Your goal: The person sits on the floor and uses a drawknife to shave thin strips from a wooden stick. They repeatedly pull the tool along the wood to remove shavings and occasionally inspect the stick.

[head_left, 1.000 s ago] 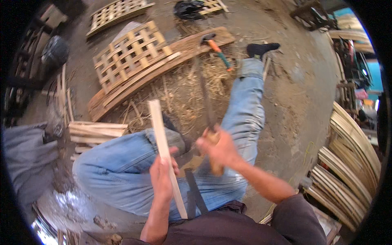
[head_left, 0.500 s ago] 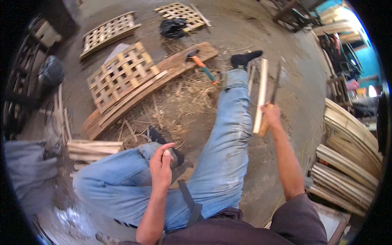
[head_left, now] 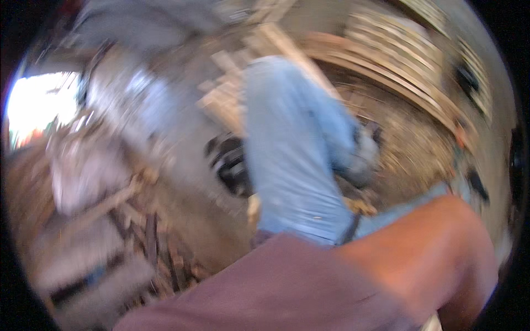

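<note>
Neither of my hands shows now, and the view is smeared by motion. A bare bent arm [head_left: 419,254], coming out of a dark sleeve [head_left: 276,287], crosses the lower right. I take it for my left arm; its hand is out of sight. By this arm at the lower edge, a bit of something pale [head_left: 432,323] shows, perhaps wood. What my hands hold cannot be seen. My bent leg in blue jeans [head_left: 292,154] fills the middle, with a stack of short wood pieces [head_left: 225,105] beside the knee.
A slatted wooden panel [head_left: 395,44] rests by a long plank [head_left: 381,74] at the upper right. Shavings [head_left: 414,146] cover the floor nearby. A blurred black object [head_left: 229,165] lies left of my leg. Scrap wood [head_left: 160,248] and a pale sack [head_left: 91,171] are at the left.
The view has swung left, so the floor and scrap wood on that side have come in. Both hands, and the knife-like blade and wood strip at my right hand, have left the view.
</note>
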{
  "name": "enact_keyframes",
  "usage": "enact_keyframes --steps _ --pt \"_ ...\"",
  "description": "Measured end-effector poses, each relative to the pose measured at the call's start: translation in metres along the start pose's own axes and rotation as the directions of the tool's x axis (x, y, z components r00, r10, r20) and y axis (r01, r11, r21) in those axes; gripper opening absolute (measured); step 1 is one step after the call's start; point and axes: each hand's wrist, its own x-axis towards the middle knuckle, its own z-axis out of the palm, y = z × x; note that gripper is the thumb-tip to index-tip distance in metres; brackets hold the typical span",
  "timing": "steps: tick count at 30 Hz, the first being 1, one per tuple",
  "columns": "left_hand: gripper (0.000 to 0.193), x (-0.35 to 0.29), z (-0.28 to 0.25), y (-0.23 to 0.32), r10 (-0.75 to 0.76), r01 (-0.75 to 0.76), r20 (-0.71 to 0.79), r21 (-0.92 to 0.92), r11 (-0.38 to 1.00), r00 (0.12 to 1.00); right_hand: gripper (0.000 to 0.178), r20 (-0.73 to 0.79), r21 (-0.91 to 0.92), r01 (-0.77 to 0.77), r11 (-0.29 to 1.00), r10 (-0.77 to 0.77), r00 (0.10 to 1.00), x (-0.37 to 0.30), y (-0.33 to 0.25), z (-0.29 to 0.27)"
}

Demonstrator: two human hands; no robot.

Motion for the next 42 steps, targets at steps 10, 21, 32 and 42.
enact_keyframes --steps 10,21,32,42 --pt "0.068 -0.115 0.017 0.064 -0.042 0.136 0.359 -0.241 0.961 0.933 0.046 -0.032 0.077 0.244 0.967 -0.243 0.97 -0.045 -0.263 0.119" --pt "0.062 -0.149 0.01 0.101 0.151 0.032 0.338 -0.48 0.877 0.929 0.034 0.043 0.311 0.23 0.922 -0.255 0.966 -0.104 -0.291 0.183" --pt "0.027 -0.183 0.015 0.084 0.406 0.649 0.515 -0.675 -0.352 0.755 0.035 0.216 0.481 0.134 0.866 -0.265 0.94 -0.121 -0.31 0.188" --pt "0.032 -0.206 0.015 0.106 0.457 0.549 0.311 -0.558 -0.622 0.833 0.041 0.212 0.414 0.436 0.799 -0.551 0.807 -0.103 -0.374 0.217"
